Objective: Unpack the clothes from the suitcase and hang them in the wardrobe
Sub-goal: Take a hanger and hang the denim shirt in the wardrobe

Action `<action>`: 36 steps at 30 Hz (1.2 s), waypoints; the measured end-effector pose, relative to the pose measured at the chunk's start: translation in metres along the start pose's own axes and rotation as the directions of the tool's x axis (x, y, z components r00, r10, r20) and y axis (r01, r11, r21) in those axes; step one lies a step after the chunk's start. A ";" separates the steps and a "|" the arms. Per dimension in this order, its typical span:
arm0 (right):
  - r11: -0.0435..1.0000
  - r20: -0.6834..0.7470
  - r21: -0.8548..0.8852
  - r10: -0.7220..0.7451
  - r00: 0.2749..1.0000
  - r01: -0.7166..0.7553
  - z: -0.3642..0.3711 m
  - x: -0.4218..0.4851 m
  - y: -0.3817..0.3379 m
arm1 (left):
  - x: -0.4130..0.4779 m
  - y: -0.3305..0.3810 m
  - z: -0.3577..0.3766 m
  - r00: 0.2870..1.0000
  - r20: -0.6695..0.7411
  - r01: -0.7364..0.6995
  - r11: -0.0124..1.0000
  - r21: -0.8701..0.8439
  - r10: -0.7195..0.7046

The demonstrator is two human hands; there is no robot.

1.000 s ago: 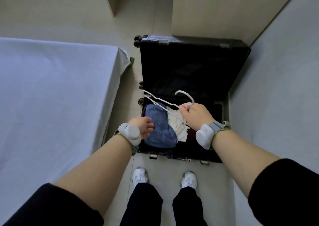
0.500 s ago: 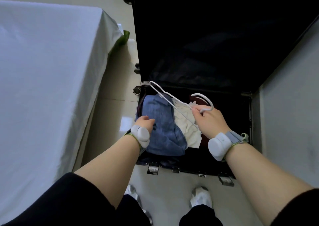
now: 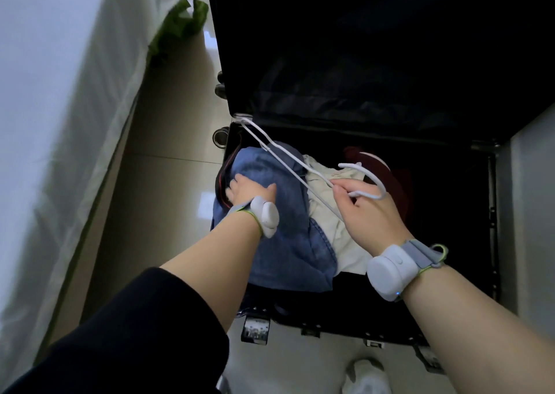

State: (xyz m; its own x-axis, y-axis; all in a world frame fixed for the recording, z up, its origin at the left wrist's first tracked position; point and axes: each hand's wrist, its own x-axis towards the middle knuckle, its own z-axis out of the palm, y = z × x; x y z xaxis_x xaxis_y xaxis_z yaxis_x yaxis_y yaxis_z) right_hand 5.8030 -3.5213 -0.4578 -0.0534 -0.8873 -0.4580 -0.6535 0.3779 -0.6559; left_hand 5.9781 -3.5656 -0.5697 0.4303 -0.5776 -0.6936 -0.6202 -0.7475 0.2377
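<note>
Two hands in suitcase [image 3: 493,213]: right hand [image 3: 369,216] fingers [image 3: 341,188] pinch stiff, light hanger [image 3: 288,165]; left hand [image 3: 250,190] on floppy, heavyish denim [image 3: 288,228], grip unclear; bunch thickly.

The pale, glossy tiled floor [image 3: 168,189] carries a black suitcase [image 3: 494,243], which lies open with its lid [image 3: 360,63] raised at the far side and its wheels [image 3: 220,136] facing the bed [image 3: 60,123]. The bed stands just left of it under a white sheet, with something green [image 3: 180,24] at its corner. In the case's lower half a blue denim garment [image 3: 288,243], a cream garment [image 3: 339,231] and a dark red one [image 3: 399,183] lie side by side. A white shoe [image 3: 365,375] stands on the floor just before the case.
</note>
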 end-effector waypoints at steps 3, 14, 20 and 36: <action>1.000 0.013 0.021 0.006 1.000 -0.007 0.000 -0.001 0.005 | 0.003 0.001 0.011 1.000 -0.011 0.013 0.977 0.212 -0.011; 0.994 0.043 -0.039 0.105 0.994 -0.103 -0.041 -0.032 -0.007 | -0.020 -0.015 -0.035 0.980 0.035 -0.199 0.977 0.075 0.197; 0.979 0.004 0.099 0.176 0.984 -0.176 -0.101 -0.087 -0.064 | -0.119 0.002 -0.103 0.924 0.061 -0.367 0.920 -0.136 0.378; 0.976 0.028 0.207 0.066 0.997 -0.071 -0.265 -0.224 -0.220 | -0.369 0.083 -0.333 0.954 0.060 -0.120 0.557 -0.822 0.294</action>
State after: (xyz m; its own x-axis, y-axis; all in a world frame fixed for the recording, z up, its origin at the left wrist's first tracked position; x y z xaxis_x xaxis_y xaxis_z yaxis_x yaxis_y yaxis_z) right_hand 5.7591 -3.4758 -0.0518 -0.0755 -0.8525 -0.5173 -0.4771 0.4864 -0.7319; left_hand 5.9867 -3.5236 -0.0680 0.1884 -0.7511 -0.6328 0.1421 -0.6167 0.7743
